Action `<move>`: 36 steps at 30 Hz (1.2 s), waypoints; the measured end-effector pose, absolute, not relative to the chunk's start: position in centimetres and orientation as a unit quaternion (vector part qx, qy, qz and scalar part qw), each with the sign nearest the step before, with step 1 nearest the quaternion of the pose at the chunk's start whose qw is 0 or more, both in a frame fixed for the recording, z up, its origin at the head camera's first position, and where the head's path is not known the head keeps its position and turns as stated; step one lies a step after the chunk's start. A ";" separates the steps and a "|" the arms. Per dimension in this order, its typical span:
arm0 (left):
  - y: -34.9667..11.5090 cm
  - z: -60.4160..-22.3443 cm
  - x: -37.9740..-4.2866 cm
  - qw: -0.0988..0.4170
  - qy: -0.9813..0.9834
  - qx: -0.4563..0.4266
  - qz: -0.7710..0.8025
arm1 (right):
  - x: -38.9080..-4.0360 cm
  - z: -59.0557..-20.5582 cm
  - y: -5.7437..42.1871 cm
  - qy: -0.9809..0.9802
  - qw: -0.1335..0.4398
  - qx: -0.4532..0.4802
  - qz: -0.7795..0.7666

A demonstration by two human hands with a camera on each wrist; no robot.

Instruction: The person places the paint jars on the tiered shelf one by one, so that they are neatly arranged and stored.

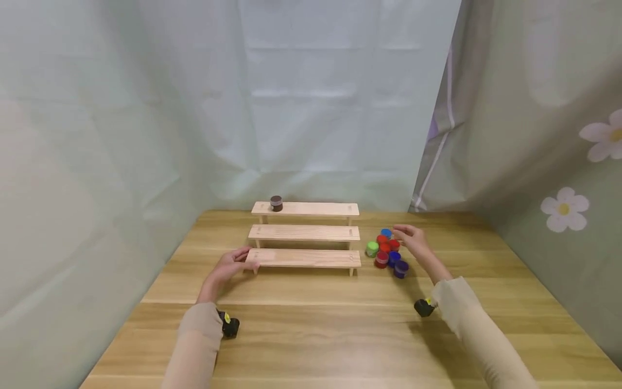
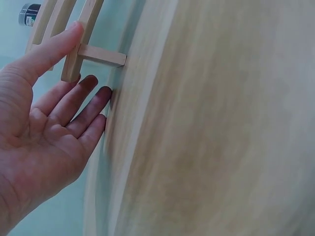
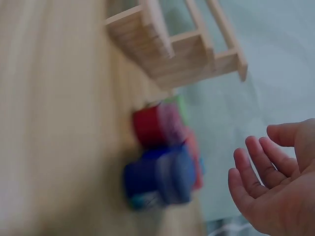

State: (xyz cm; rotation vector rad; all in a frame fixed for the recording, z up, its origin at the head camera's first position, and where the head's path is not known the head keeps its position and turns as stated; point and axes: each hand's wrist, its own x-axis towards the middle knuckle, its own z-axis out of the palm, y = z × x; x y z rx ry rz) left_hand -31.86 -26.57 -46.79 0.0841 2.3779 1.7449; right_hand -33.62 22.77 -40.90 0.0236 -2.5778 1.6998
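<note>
Our left hand (image 1: 230,265) pinches the wooden shelf (image 1: 304,233) by its end at lower centre, probably for steadiness; our right hand (image 1: 412,241), empty, fingers loosely parted, hovers beside jars (image 1: 384,248) right of centre

Upright three-tiered wooden rack (image 1: 311,258); dark jar (image 1: 276,203) on top, coloured jars (image 1: 384,248) clustered beside.

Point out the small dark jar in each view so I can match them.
Head: the dark jar stands near the left end of the top shelf.
Left wrist: the dark jar appears in the upper left corner.
Right wrist: not in this picture.
Shared landmark: the three-tier wooden stand.
</note>
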 end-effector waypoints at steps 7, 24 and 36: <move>-26.6 -47.0 -32.0 0.092 0.805 0.018 0.585 | -31.9 -42.4 24.5 -0.834 0.009 -0.019 0.551; -26.4 -46.9 -31.8 0.084 0.816 0.039 0.571 | -30.0 -44.7 26.4 -0.845 -0.060 0.000 0.531; -26.5 -46.9 -31.6 0.092 0.812 0.046 0.574 | -29.1 -46.3 26.7 -0.848 -0.075 0.032 0.523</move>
